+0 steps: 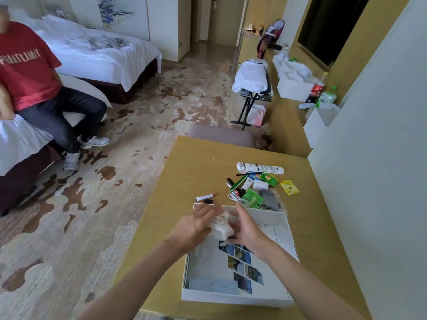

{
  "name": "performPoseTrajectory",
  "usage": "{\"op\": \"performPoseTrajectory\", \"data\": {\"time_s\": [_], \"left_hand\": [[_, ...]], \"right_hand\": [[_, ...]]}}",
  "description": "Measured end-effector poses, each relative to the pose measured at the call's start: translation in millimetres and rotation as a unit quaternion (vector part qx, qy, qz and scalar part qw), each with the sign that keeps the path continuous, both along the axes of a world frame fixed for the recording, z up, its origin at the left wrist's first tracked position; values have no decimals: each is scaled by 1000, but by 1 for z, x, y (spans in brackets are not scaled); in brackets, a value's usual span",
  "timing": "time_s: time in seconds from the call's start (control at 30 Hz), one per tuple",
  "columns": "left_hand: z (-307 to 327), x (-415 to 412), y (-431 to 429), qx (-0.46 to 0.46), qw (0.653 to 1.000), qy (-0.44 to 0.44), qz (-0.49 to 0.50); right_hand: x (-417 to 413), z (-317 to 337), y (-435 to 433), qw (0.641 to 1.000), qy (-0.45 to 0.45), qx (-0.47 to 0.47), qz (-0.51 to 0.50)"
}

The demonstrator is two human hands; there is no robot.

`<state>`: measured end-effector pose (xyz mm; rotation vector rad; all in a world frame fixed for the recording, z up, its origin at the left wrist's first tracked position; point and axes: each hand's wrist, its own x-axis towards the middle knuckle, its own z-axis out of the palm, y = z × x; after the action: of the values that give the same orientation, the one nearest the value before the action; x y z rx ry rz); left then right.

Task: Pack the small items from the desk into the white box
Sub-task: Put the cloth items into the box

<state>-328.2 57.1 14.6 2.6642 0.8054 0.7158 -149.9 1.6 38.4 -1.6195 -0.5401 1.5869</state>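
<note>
A shallow white box (235,296) lies open on the wooden desk (189,172), with a printed sheet of photos on its bottom. Over the box's far half, my left hand (194,227) and my right hand (246,229) both hold a small crumpled white bundle (223,227); it is blurred. Beyond the box lies a heap of small items: a white tube (260,168), a green packet (253,199), a white cable (238,197), a yellow tea sachet (288,187), pens (233,184), a grey item (270,198). A small white stick with a red tip (205,197) lies near the box's far left corner.
A chair back (221,135) stands at the desk's far edge. A wall (381,158) runs along the right. A person in a red shirt (27,65) sits on a bed at the left. Bottles (321,93) and white boxes sit on a far counter.
</note>
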Motion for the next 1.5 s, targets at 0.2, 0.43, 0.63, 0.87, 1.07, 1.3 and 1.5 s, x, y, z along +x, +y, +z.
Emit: {"op": "performPoseTrajectory", "data": {"time_s": [0.2,0.43,0.63,0.87,1.07,1.3,1.5], "left_hand": [[-5,-4,-3,44,994,25,-97],[1,-17,6,90,988,-4,-122],[2,-19,16,79,988,-10,-131],[-11,-26,19,30,991,20,-126],[-23,-45,25,-54,998,-27,19],[-33,-49,30,-117,991,16,68],[-36,-41,41,-212,974,9,76]], "right_hand": [[-2,-21,-4,993,108,-39,-36],[-15,-27,4,983,155,-92,31],[-15,-20,7,982,189,-15,-18],[-10,-32,8,990,112,57,-60],[-22,-48,17,997,36,35,-63],[-30,-51,20,857,-481,92,159],[-30,-49,21,740,-585,217,251]]}}
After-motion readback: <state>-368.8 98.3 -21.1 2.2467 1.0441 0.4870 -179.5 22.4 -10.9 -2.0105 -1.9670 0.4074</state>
